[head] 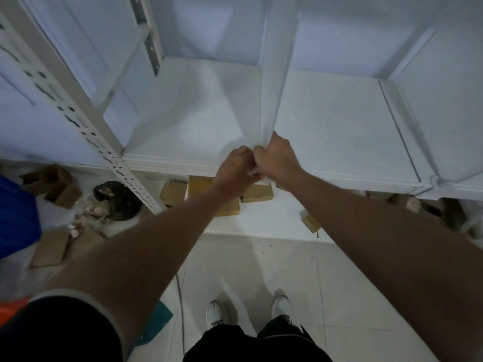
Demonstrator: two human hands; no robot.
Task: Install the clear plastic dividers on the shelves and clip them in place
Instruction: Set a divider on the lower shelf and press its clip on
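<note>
Clear divider (271, 82) — between both grips

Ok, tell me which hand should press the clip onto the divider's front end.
Left, probably: the right hand is fisted on the clear divider at the shelf edge, steadying it; the left hand pinches below.

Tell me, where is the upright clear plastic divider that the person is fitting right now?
The clear plastic divider stands upright at the middle of the white shelf, running front to back. Its front end meets the shelf's front edge, where the left hand and right hand pinch together.
</note>
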